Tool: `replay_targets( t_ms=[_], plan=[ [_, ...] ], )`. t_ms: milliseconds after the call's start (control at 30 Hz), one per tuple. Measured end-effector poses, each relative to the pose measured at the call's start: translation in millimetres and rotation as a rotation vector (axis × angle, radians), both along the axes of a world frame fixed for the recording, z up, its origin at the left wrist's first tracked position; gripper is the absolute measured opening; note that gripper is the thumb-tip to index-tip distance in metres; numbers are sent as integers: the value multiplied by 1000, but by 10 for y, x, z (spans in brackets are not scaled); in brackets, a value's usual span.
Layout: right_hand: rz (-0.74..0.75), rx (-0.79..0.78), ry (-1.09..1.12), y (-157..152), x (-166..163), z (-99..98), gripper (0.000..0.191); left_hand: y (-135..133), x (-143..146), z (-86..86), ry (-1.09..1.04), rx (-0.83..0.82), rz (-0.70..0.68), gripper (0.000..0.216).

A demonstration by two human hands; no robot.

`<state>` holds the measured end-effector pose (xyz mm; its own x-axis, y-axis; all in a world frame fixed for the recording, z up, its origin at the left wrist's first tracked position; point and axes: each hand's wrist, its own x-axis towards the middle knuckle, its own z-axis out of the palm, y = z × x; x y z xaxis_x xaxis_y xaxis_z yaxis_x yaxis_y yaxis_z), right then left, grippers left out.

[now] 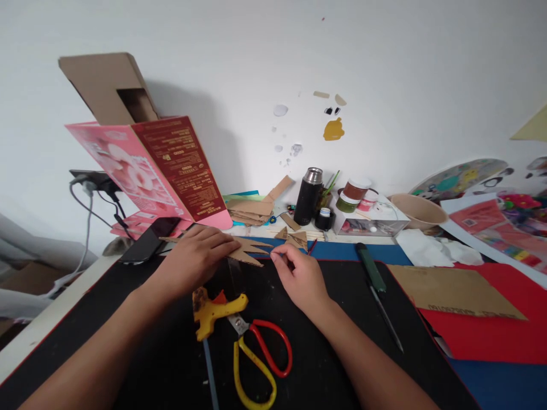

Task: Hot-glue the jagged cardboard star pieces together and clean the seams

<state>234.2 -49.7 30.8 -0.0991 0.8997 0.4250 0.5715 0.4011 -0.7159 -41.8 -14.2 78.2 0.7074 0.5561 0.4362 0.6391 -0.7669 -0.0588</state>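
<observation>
My left hand [199, 253] is closed over a jagged cardboard cutout [245, 250], whose pointed strips stick out to the right past my fingers. My right hand [301, 279] is curled in a pinch just off the tips of those strips; whatever sits between thumb and finger is too small to make out. Below my left hand lies a yellow glue gun [217, 310] on the black mat [316, 353]. Scissors [260, 353] with one red and one yellow handle loop lie beside it, their blades partly hidden under the glue gun.
A green utility knife [371, 267] and a pen [387, 319] lie right of my right hand. Cardboard [461, 290] rests on red paper [504, 336]. Behind stand a pink box [141, 165], a black flask [308, 196] and paint jars [348, 202]. A phone [149, 242] lies left.
</observation>
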Motion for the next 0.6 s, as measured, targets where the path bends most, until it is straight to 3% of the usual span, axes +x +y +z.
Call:
replay_targets(
  t_ms=[600],
  plan=[
    [18,-39,-17,-9,-24,-10,15,-26,22,26,35,86,-17,32]
  ],
)
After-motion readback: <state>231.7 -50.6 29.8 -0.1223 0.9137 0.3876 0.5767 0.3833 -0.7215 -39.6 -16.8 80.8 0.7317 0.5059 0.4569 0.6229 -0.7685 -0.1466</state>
